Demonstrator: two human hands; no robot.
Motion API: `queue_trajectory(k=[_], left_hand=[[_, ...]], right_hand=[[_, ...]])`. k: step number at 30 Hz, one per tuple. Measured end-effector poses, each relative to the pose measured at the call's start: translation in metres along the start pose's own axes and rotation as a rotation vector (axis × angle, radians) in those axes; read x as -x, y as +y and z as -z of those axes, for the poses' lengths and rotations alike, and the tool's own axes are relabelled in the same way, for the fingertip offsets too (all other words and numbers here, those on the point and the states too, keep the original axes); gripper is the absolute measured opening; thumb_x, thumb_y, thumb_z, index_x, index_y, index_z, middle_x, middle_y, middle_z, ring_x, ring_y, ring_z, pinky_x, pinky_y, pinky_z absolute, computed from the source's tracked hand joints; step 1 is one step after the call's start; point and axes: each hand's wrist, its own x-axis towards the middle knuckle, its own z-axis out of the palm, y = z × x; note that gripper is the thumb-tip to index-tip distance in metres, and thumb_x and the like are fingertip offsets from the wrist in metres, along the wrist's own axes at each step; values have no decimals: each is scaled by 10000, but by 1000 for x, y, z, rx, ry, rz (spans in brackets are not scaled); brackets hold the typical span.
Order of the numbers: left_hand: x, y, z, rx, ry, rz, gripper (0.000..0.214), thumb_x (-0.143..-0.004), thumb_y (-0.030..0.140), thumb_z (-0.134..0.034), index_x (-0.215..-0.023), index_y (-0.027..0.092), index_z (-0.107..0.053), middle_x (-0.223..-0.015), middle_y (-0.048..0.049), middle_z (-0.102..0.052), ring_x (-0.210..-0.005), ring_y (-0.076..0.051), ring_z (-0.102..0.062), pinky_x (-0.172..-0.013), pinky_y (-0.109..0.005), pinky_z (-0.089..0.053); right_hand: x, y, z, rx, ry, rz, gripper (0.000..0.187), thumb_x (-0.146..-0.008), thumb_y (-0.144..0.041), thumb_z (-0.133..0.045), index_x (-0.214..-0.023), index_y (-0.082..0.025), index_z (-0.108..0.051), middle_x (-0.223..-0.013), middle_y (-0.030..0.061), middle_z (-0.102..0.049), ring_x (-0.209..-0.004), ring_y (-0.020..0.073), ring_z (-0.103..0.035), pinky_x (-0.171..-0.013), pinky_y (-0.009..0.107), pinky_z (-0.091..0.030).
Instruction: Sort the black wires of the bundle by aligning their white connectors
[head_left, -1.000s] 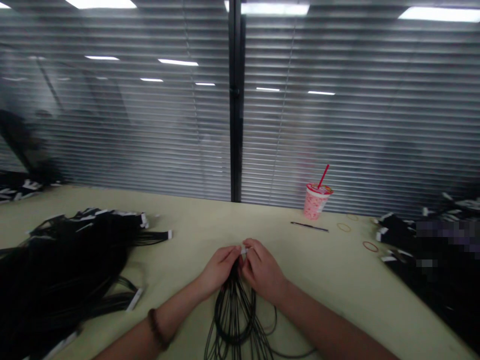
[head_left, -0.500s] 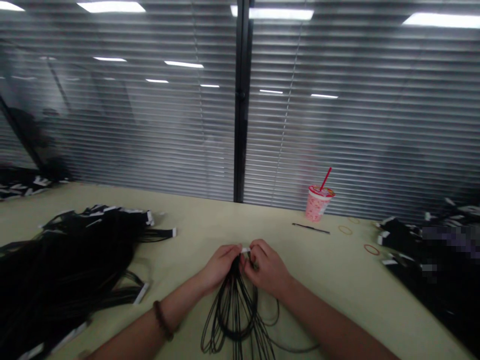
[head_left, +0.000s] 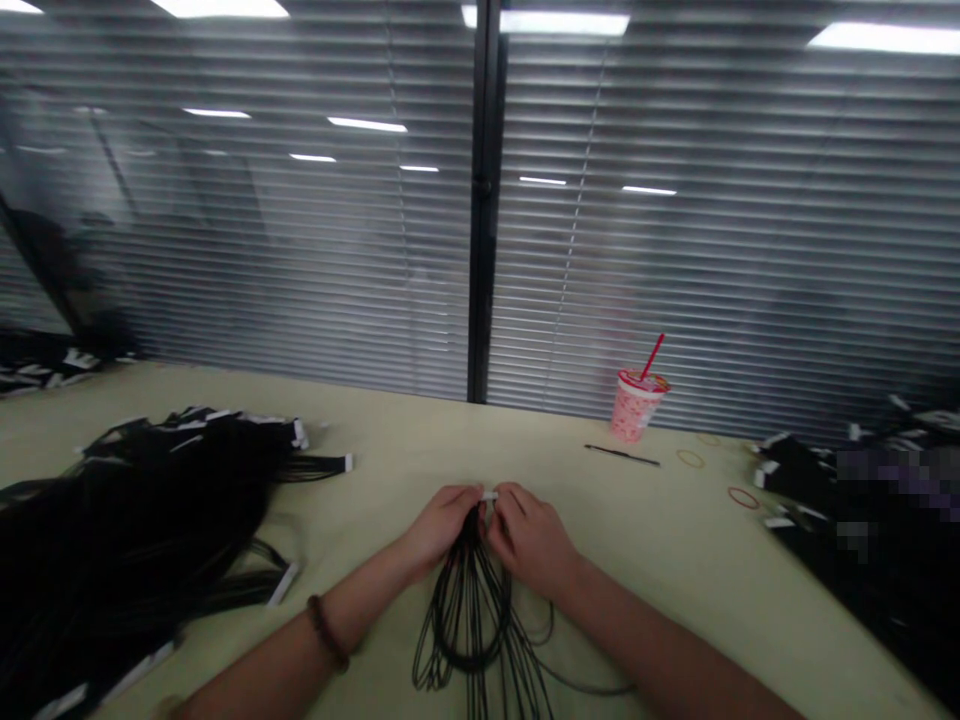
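Observation:
Both hands meet at the middle of the pale table point(head_left: 645, 540). My left hand point(head_left: 439, 528) and my right hand point(head_left: 529, 535) are closed in a pinch on the top end of a bundle of thin black cables point(head_left: 469, 620), where a small white connector point(head_left: 490, 496) shows between the fingertips. The cables hang back toward me in loose loops over the table. A brown bead bracelet point(head_left: 326, 633) sits on my left wrist.
A large heap of black cables with white ends point(head_left: 127, 520) fills the left side. Another dark pile point(head_left: 862, 520) lies at the right. A pink cup with a red straw point(head_left: 634, 402), a black pen point(head_left: 621, 455) and rubber bands point(head_left: 742, 497) sit near the blinds.
The hands stay pinched on the cable bundle's top; the fingers have shifted slightly and the loops have swung a little. The view has turned slightly.

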Motion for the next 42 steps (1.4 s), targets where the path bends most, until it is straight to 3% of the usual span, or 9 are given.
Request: queue_trajectory(k=[4, 19, 21, 23, 26, 29, 32, 37, 42], left_hand=[[2, 2, 0, 0, -47, 4, 353, -775, 397, -454, -533, 144, -503, -458, 27, -471, -448, -97, -400, -481, -223, -306], [5, 4, 0, 31, -94, -24, 377, -804, 431, -434, -577, 140, -514, -494, 18, -494, -478, -95, -414, -490, -212, -311], [5, 5, 0, 78, -92, -27, 360, -807, 443, -431, -625, 145, -516, -530, 22, -497, -497, -92, -415, -483, -202, -310], [6, 7, 1, 136, -79, -28, 337, -803, 453, -443, -672, 152, -517, -560, 28, -488, -501, -86, -406, -461, -192, -295], [6, 10, 3, 230, -47, -29, 319, -799, 462, -452, -711, 160, -506, -576, 36, -467, -507, -81, -404, -464, -184, -307], [6, 14, 4, 324, -41, -52, 309, -806, 453, -451, -716, 159, -491, -603, 34, -463, -534, -78, -419, -503, -182, -342], [5, 17, 4, 392, -56, -66, 276, -809, 421, -468, -729, 158, -486, -640, 30, -468, -556, -72, -427, -539, -179, -360], [3, 13, 2, 419, -208, -57, 280, -839, 400, -420, -712, 158, -481, -678, 4, -506, -617, -97, -467, -624, -220, -383], [3, 7, 0, 361, -152, -148, 283, -848, 385, -407, -712, 155, -501, -758, -8, -536, -723, -110, -473, -657, -206, -358]], right_hand=[[0, -2, -1, 17, -2, -22, 60, -774, -150, -429, -769, -136, -487, -778, 49, -507, -717, 140, -493, -597, 230, -433], [-1, 0, -3, -40, 101, -30, 97, -800, -142, -390, -802, -134, -487, -835, 67, -538, -751, 142, -521, -609, 227, -438], [-2, 3, -1, -178, 98, -109, 75, -807, -185, -412, -772, -145, -466, -806, 51, -539, -725, 126, -523, -619, 220, -431], [-3, 8, 1, -458, 46, -279, 94, -770, -227, -485, -809, -153, -441, -750, 25, -544, -634, 103, -525, -569, 205, -420], [-6, 20, 7, -1027, -226, -495, 352, -686, -275, -591, -963, -150, -411, -690, 1, -570, -513, 92, -526, -485, 194, -404], [-11, 33, 18, -1339, -460, -508, 331, -702, -368, -585, -882, -100, -508, -585, 9, -555, -474, 99, -525, -460, 194, -376], [-16, 47, 29, -1346, -364, -541, 319, -711, -398, -581, -778, -87, -559, -483, -29, -467, -422, 52, -444, -431, 163, -296], [-21, 62, 40, -1319, -172, -591, 277, -617, -325, -688, -750, -106, -585, -575, -28, -485, -466, 24, -386, -438, 160, -270], [-18, 72, 40, -1300, -100, -564, 310, -631, -283, -691, -894, -143, -603, -585, -42, -470, -481, 27, -376, -441, 156, -270]])
